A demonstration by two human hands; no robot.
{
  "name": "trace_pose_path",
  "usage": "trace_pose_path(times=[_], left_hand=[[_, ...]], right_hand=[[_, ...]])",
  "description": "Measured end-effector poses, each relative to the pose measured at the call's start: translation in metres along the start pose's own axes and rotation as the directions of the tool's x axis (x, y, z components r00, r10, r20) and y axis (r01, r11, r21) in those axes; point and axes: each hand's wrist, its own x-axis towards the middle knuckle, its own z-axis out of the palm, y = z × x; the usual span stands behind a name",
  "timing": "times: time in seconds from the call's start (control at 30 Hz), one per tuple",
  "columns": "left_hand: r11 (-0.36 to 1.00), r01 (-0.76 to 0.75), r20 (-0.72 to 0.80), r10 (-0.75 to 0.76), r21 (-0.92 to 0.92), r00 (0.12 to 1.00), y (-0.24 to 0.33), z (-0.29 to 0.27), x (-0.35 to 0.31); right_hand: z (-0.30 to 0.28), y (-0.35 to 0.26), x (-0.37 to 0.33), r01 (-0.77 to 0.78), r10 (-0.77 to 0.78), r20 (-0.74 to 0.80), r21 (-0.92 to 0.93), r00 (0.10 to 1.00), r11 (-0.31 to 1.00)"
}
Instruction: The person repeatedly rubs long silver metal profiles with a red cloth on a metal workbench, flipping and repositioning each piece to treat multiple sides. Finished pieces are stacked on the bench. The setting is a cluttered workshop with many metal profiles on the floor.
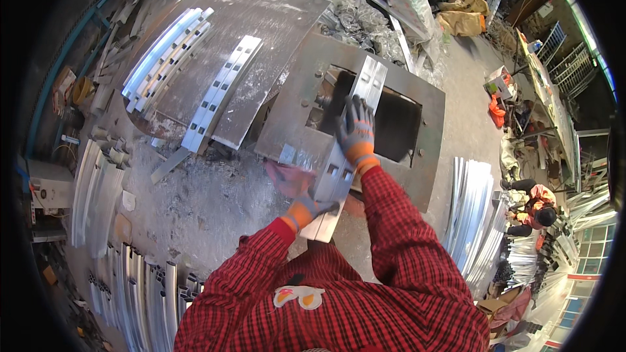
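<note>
A pair of long silvery metal profiles (336,186) with square cutouts lies side by side across a steel-topped work table (287,124) with a large rectangular opening. My left hand (301,213), in a grey and orange glove, grips the profiles near their close end, its fingers over the top face. Farther along, my right hand (357,132), gloved the same way, rests flat on them with fingers stretched forward. Beyond it, the far ends of the profiles extend over the opening. The undersides of the profiles are hidden.
Left of the table, a metal plate surface (274,10) carries more notched profiles (218,94) and a bundle (166,58). Bundled metal lengths stand on the floor at left (98,195) and right (468,215). A person (540,205) crouches at far right. Plastic-wrapped stock (355,23) lies beyond.
</note>
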Motion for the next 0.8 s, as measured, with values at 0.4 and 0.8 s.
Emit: trace_pose_path(times=[0.4,0.8], left_hand=[[0.967,0.143,0.071,-0.161,0.209,0.984,0.074,-0.008,0.086],[0.991,0.095,0.041,-0.091,-0.092,0.995,-0.068,-0.026,-0.110]], right_hand=[[0.010,0.056,0.084,-0.100,0.109,0.070,-0.115,0.992,0.988],[0.003,-0.089,-0.101,-0.023,0.018,-0.097,-0.048,0.995,0.999]])
